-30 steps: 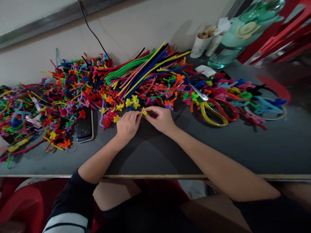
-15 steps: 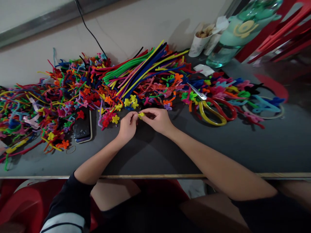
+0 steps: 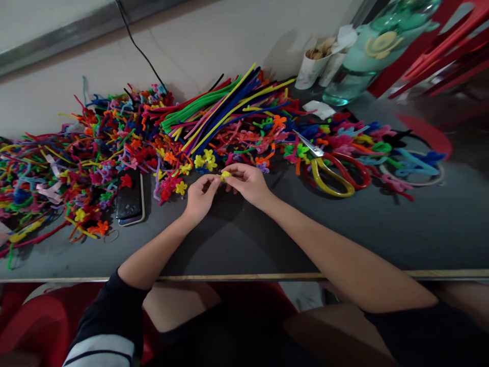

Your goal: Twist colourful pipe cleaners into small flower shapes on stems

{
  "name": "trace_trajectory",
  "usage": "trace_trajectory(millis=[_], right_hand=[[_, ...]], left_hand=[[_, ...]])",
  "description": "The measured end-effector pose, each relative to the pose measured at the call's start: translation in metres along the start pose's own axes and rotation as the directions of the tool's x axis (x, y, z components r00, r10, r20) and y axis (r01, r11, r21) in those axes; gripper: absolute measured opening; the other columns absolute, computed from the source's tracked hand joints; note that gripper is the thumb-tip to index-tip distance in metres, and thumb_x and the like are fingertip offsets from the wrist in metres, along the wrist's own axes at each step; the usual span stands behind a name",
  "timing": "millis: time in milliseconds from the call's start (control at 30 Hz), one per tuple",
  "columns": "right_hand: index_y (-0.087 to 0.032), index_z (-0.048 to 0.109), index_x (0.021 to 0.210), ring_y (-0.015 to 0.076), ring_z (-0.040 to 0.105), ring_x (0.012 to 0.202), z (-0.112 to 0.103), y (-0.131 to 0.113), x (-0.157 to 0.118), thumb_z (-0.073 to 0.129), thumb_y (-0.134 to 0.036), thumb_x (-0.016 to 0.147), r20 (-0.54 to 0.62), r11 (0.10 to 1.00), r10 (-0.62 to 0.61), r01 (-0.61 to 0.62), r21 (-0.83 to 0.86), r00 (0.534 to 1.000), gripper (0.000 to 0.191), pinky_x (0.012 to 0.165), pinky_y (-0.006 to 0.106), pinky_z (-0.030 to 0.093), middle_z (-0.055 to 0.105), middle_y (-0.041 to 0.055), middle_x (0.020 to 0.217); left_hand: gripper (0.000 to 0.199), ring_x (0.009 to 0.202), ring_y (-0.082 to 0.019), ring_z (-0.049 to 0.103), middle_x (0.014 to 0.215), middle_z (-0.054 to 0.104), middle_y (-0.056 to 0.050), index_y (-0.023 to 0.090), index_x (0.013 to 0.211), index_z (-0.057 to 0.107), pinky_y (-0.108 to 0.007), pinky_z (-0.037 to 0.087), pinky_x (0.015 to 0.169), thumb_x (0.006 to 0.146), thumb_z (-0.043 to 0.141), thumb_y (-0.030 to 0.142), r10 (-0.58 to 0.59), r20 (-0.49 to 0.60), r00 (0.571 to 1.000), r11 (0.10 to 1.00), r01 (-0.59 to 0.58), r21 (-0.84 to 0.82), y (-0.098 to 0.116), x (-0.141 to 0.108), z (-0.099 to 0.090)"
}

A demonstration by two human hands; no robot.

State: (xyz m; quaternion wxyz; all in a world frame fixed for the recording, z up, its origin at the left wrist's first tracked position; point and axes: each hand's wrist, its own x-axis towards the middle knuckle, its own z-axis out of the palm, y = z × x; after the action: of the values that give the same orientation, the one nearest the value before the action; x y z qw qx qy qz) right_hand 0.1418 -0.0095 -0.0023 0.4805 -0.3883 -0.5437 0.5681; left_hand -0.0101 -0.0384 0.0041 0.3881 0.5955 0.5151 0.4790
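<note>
A small yellow pipe-cleaner flower (image 3: 225,175) is pinched between my two hands, above the dark table. My left hand (image 3: 201,196) grips it from the left with thumb and forefinger. From the right, my right hand (image 3: 250,186) holds it the same way; its other fingers curl behind. The fingers partly hide the flower's shape. Just beyond the hands lie finished yellow flowers (image 3: 205,160) and, to the left, another yellow flower (image 3: 181,188). A bundle of straight pipe cleaners (image 3: 217,112) lies farther back.
A large heap of twisted pipe cleaners (image 3: 95,153) covers the left. A phone (image 3: 130,204) lies beside it. Scissors (image 3: 334,176) with yellow and red handles rest at right, near a hoop (image 3: 416,182). A paper cup (image 3: 310,69) and a green bottle (image 3: 349,84) stand behind.
Both hands have shifted their fingers around the yellow piece, which now shows more between the fingertips and sits slightly higher and farther right. The other things stay in place.
</note>
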Motion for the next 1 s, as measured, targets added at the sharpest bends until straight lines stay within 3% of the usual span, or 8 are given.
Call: trace_trajectory(millis=[100,167,300,433,633,833,1000], right_hand=[[-0.016,0.066,0.089,0.0104,0.059,0.054,0.001,0.000,-0.002,0.070,-0.046,0.073,-0.026,0.997,-0.051,0.050,-0.064,0.998,0.035,0.048,0.024,0.048,0.068,0.0044,0.078],[-0.016,0.068,0.090,0.0125,0.062,0.060,0.001,0.000,-0.003,0.068,-0.041,0.076,-0.024,0.979,-0.119,0.114,-0.166,0.993,0.028,0.054,0.026,0.051,0.070,0.0052,0.080],[-0.019,0.072,0.091,0.0166,0.067,0.073,0.000,-0.001,-0.006,0.062,-0.030,0.079,-0.008,0.893,-0.241,0.219,-0.393,0.970,0.019,0.065,0.030,0.053,0.074,0.0055,0.088],[-0.020,0.073,0.092,0.0172,0.067,0.074,0.000,-0.001,-0.007,0.061,-0.023,0.078,0.007,0.787,-0.323,0.273,-0.553,0.947,0.019,0.066,0.030,0.053,0.075,0.0047,0.090],[-0.019,0.074,0.090,0.0152,0.065,0.068,0.001,-0.004,-0.008,0.061,-0.020,0.079,0.015,0.723,-0.400,0.325,-0.610,0.917,0.017,0.064,0.028,0.051,0.074,0.0047,0.088],[-0.020,0.074,0.089,0.0164,0.067,0.072,0.001,-0.004,-0.009,0.060,-0.022,0.081,0.013,0.712,-0.402,0.321,-0.625,0.916,0.016,0.065,0.029,0.051,0.074,0.0041,0.088],[-0.021,0.074,0.089,0.0177,0.068,0.075,0.000,-0.005,-0.009,0.060,-0.023,0.082,0.007,0.719,-0.391,0.310,-0.622,0.921,0.016,0.066,0.030,0.052,0.074,0.0043,0.091]], left_hand=[[0.027,0.065,-0.010,0.056,0.079,0.065,-0.003,0.017,0.089,0.065,-0.022,0.046,0.061,0.089,0.054,0.042,0.091,-0.058,0.994,0.993,-0.086,0.085,0.002,0.001,-0.004],[0.024,0.066,-0.010,0.057,0.082,0.067,-0.003,0.018,0.090,0.066,-0.023,0.047,0.062,0.086,0.060,0.041,0.194,-0.070,0.979,0.959,-0.174,0.225,0.004,0.001,-0.007],[0.018,0.072,-0.012,0.061,0.081,0.069,-0.003,0.019,0.085,0.068,-0.026,0.050,0.071,0.085,0.064,0.037,0.387,0.034,0.921,0.792,-0.351,0.499,0.005,0.000,-0.011],[0.019,0.079,-0.015,0.065,0.082,0.070,-0.005,0.020,0.087,0.070,-0.027,0.050,0.075,0.090,0.058,0.035,0.464,0.084,0.882,0.684,-0.417,0.598,0.000,0.000,-0.012],[0.018,0.076,-0.014,0.065,0.081,0.070,-0.005,0.018,0.086,0.069,-0.025,0.049,0.070,0.090,0.056,0.030,0.437,0.061,0.897,0.700,-0.382,0.604,0.004,-0.001,-0.010],[0.008,0.063,-0.010,0.059,0.074,0.068,-0.002,0.017,0.080,0.068,-0.023,0.046,0.061,0.081,0.061,0.021,0.263,-0.026,0.964,0.846,-0.217,0.487,0.009,0.000,-0.009],[0.013,0.066,-0.011,0.060,0.078,0.070,-0.003,0.017,0.081,0.067,-0.024,0.046,0.062,0.084,0.056,0.024,0.195,0.018,0.981,0.897,-0.186,0.400,0.008,0.004,-0.012]])
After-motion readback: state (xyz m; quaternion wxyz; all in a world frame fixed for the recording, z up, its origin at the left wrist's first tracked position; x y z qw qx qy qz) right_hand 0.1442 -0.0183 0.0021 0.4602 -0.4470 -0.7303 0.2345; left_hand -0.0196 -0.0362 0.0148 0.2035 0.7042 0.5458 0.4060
